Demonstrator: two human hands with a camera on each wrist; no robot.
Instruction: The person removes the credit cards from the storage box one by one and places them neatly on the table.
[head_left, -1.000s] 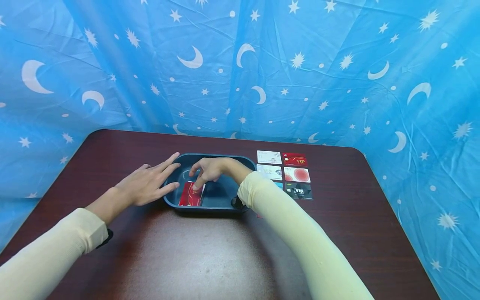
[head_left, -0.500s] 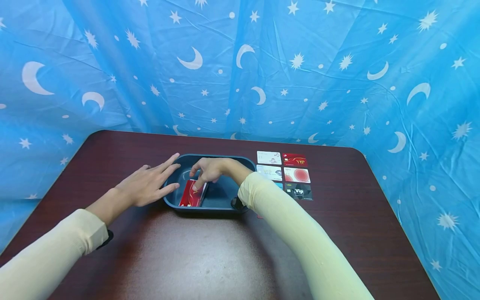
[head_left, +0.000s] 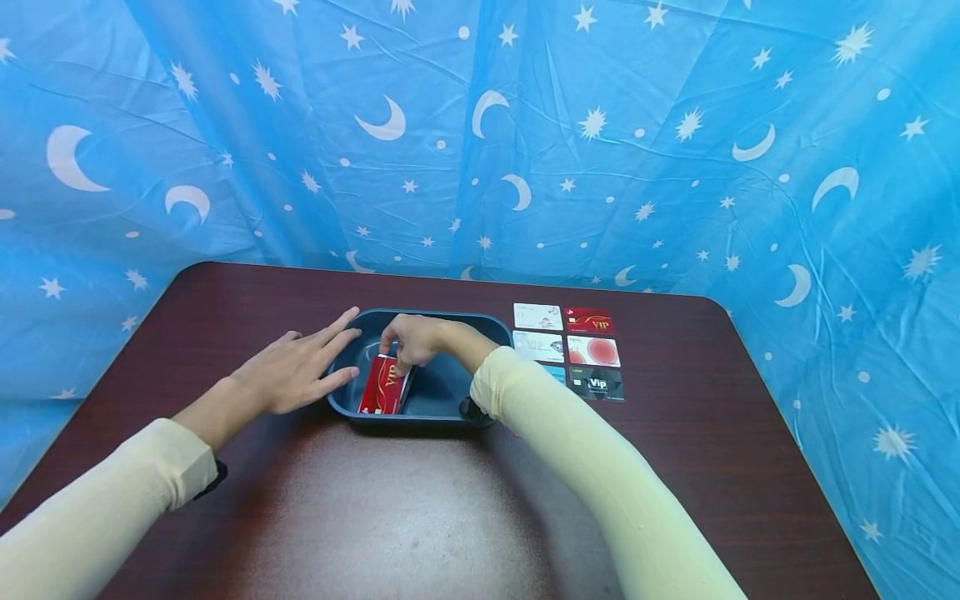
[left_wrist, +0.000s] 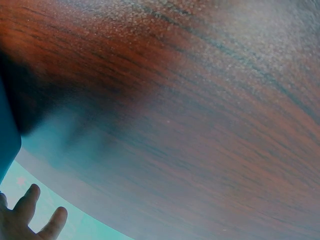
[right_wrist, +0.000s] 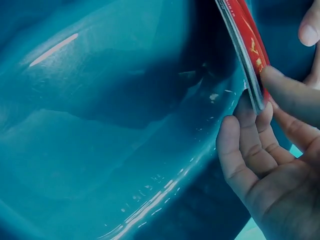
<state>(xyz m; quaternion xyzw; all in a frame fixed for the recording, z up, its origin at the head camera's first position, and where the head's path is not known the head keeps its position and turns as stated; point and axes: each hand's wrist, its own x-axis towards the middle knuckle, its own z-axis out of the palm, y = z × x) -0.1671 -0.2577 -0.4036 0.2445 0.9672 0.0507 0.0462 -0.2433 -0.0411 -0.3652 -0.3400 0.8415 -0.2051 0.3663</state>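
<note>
A blue oblong basin (head_left: 450, 417) stands on the dark wood table. My left hand (head_left: 292, 372) rests its spread fingers on the basin's left rim and holds nothing. Inside the basin, my right hand (head_left: 422, 340) pinches a small stack of plastic cards (head_left: 381, 393) by its far end, thumb on the red top face. Gold "VIP" lettering shows on that red card. From the right wrist view, the stack (right_wrist: 241, 50) stands tilted, its layered edges visible between thumb and fingers. Only a few fingers of the left hand (left_wrist: 31, 215) appear in the left wrist view.
Right of the basin, several cards lie in two columns, among them a red VIP card (head_left: 590, 321), a white card with a red circle (head_left: 593, 351) and a black VIP card (head_left: 597, 383). The right sleeve (head_left: 592, 467) partly hides others. A blue curtain (head_left: 480, 167) hangs behind the table.
My right fingers have shifted to the far end of the card stack, and the thumb has slid off the lettering. The stack has tilted up slightly. My left hand stays put.
</note>
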